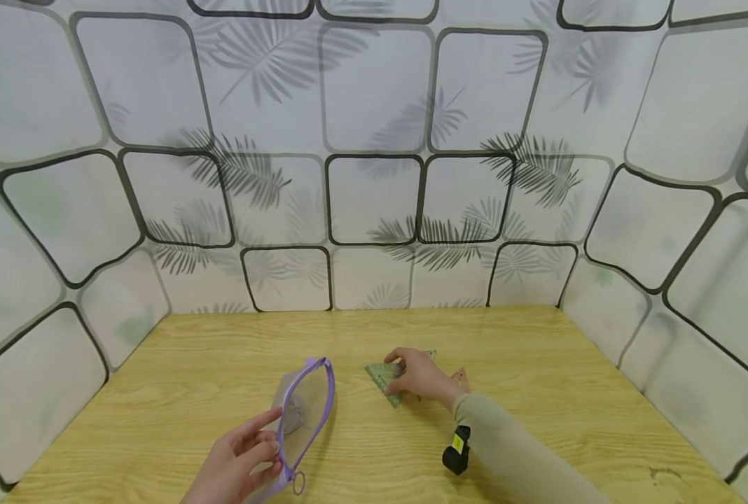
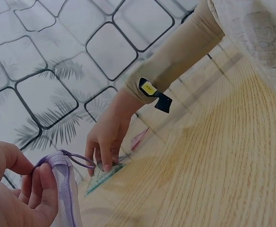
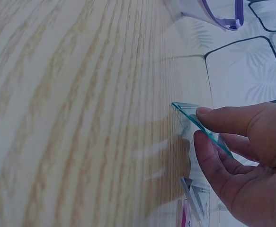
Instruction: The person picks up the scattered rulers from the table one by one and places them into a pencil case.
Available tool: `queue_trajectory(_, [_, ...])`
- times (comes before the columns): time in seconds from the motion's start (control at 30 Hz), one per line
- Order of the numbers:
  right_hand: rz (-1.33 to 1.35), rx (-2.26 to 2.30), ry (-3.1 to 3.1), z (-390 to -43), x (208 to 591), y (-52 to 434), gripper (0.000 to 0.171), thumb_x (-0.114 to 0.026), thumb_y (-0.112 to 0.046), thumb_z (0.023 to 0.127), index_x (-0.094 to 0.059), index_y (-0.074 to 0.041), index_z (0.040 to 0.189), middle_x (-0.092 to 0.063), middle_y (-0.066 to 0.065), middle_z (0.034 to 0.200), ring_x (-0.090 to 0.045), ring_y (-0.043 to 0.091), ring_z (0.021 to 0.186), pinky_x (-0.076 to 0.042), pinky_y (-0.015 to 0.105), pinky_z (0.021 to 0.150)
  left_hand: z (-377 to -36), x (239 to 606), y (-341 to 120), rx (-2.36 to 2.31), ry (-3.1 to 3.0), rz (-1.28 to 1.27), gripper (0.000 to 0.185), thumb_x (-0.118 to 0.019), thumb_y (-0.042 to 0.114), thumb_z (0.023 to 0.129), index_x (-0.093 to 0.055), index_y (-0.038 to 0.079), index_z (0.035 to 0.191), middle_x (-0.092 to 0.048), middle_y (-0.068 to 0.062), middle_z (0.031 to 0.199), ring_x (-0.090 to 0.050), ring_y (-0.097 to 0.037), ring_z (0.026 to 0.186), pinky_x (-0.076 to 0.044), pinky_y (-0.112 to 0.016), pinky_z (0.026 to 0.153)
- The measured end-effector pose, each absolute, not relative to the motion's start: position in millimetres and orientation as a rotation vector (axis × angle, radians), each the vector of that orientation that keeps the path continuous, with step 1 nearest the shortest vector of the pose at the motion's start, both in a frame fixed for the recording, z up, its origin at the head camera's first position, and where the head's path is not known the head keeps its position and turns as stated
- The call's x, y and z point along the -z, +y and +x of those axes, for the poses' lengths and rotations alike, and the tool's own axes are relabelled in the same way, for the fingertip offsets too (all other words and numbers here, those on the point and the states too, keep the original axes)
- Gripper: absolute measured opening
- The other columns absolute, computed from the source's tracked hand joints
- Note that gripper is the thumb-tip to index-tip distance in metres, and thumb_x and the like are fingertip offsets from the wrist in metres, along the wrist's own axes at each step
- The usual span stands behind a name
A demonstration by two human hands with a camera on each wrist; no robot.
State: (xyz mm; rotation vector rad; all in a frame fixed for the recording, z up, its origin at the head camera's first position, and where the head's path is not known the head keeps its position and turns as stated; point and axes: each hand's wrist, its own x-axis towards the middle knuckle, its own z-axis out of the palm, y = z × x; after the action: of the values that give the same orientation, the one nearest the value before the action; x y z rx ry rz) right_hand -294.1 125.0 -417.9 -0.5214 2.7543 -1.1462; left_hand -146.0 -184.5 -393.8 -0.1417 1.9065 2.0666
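Head view cuts off the left hand [image 1: 235, 462] at the bottom edge; it pinches the rim of a mesh pouch [image 1: 305, 409], whose grey contents are too blurred to name. Near the middle of the table [image 1: 538, 350], the right hand [image 1: 421, 374] pinches a green set square [image 1: 383, 378], hiding most of it. Pink pieces [image 1: 461, 378] peek from behind the wrist. Bare wood lies all around.
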Motion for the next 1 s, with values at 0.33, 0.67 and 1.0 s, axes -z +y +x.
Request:
queue_trajectory(0.33, [-0.503,1.273,2.667,-294,420,127,0.043,-0.068,-0.001,0.088,-0.059,0.002,0.13,-0.064,0.012,0.097,-0.06,0.014,0.077,-0.056,0.03,0.065,-145,394,-184,-2.071,1.902,-0.119,0.07,-0.059,0.003,0.095,-0.021,-0.005,0.155,-0.062,0.001,0.092,-0.059,-0.013,0.08,-0.056,-0.026,0.075])
queue_trajectory(0.67, [-0.417,1.419,2.563,-287,412,122,0.044,-0.061,0.004,0.091,-0.056,0.004,0.134,-0.062,0.015,0.1,-0.063,0.017,0.082,-0.061,0.034,0.074,-144,394,-184,-2.072,1.905,-0.113,0.07,-0.058,0.003,0.095,-0.022,-0.005,0.155,-0.062,0.001,0.092,-0.059,-0.013,0.08,-0.056,-0.025,0.075])
queue_trajectory(1.0, [-0.354,1.575,2.503,-283,410,121,0.043,-0.061,0.007,0.09,-0.054,0.006,0.132,-0.06,0.018,0.099,-0.064,0.02,0.079,-0.062,0.036,0.074,-144,396,-186,-2.076,1.889,-0.08,0.07,-0.058,0.004,0.097,-0.021,-0.004,0.155,-0.062,0.002,0.092,-0.059,-0.012,0.081,-0.056,-0.024,0.075])
